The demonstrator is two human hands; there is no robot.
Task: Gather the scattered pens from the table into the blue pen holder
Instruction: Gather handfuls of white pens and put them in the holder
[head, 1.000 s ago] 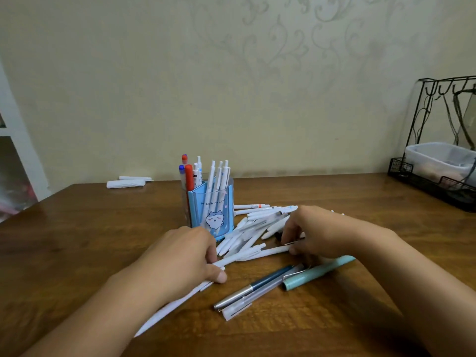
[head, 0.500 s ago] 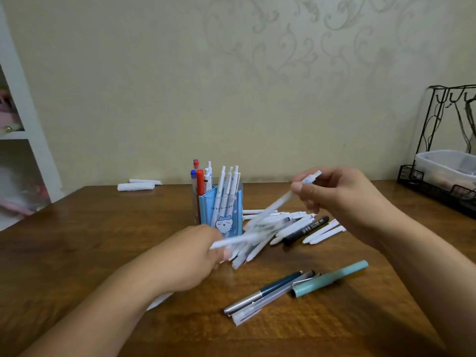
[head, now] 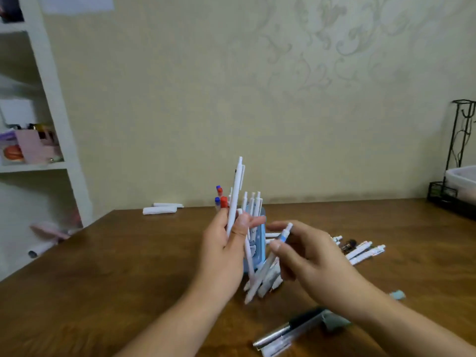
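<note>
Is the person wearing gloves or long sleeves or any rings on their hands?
No. The left hand and right hand are bare, with no gloves. Both forearms are bare as far as the picture shows, with no sleeve, watch or bracelet. No ring shows on the fingers in view.

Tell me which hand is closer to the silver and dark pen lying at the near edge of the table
Right. The right hand and its forearm pass just above and beyond the silver and dark pen, while the left hand is raised farther off to its left, holding a white pen upright.
</note>
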